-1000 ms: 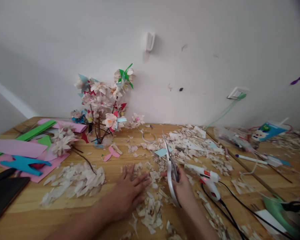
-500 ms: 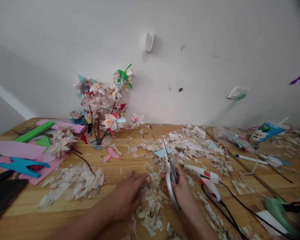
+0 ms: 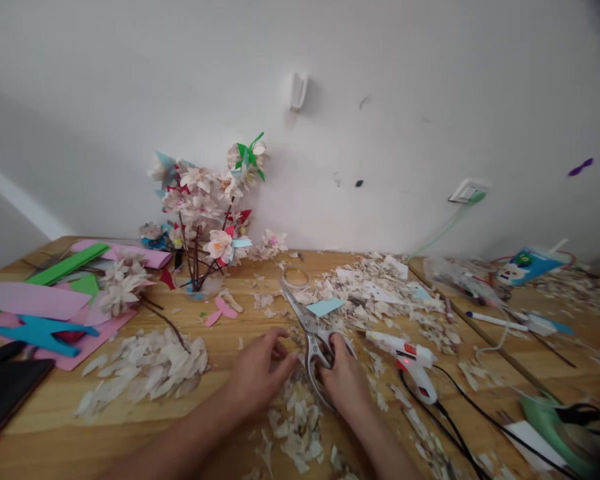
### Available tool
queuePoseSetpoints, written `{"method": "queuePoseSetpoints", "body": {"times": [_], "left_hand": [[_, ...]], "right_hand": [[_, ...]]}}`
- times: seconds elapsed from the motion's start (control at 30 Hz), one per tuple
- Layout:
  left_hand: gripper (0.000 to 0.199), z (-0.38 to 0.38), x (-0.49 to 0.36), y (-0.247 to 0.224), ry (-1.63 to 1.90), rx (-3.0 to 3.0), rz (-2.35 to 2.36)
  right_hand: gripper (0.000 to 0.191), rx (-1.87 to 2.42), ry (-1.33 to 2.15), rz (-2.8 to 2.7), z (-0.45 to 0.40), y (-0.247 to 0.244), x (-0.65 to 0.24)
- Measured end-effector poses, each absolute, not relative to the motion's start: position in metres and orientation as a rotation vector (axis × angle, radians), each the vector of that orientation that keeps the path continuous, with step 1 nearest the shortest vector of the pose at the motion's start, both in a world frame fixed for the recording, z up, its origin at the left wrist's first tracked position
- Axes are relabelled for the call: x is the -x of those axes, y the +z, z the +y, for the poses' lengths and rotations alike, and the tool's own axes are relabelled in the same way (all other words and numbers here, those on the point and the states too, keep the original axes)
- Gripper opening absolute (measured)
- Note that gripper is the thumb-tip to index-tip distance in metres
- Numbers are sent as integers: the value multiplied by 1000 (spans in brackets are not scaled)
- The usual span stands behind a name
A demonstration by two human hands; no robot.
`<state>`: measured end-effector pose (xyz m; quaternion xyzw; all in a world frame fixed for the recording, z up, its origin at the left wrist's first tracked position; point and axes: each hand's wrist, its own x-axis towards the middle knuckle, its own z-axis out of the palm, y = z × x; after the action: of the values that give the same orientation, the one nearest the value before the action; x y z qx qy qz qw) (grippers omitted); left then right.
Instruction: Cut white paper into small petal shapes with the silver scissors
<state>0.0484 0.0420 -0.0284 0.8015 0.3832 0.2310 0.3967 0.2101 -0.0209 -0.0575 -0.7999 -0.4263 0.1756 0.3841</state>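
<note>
Silver scissors (image 3: 310, 327) are held by the handles in my right hand (image 3: 344, 377), blades pointing up and left toward a ring of clear tape (image 3: 296, 277). Just left of them, my left hand (image 3: 260, 367) hovers low over the table with its fingers curved and apart, nothing visible between them. Beneath and between both hands lies a heap of dry cream scraps (image 3: 300, 430). A light blue paper piece (image 3: 325, 307) rests right of the blades. A pile of pale petals (image 3: 155, 363) lies to the left.
Handmade flowers (image 3: 200, 193) on twigs stand at the back. Right of my hand lies a white glue gun (image 3: 405, 353) with black cable. Coloured paper (image 3: 35, 300) covers the left side. A blue cup (image 3: 530, 265) lies at the far right, with a long stick (image 3: 485, 333) nearer.
The scissors have turned from upright to pointing up-left, and my right hand has moved slightly left. My left hand has lifted and curled its fingers.
</note>
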Motion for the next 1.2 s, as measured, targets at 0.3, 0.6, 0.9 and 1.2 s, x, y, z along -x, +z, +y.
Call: {"method": "queuePoseSetpoints", "body": {"times": [0.3, 0.6, 0.9, 1.2], "left_hand": [[30, 39, -34, -40, 739, -1410, 870], [55, 30, -33, -29, 652, -890, 806], [53, 34, -30, -28, 642, -869, 845], [45, 26, -27, -24, 597, -1360, 970]], "right_hand": [[32, 1597, 1020, -802, -29, -40, -188], [44, 1324, 1161, -445, -29, -52, -168], [43, 1341, 989, -494, -29, -59, -171], [40, 1381, 915, -612, -30, -48, -172]]}}
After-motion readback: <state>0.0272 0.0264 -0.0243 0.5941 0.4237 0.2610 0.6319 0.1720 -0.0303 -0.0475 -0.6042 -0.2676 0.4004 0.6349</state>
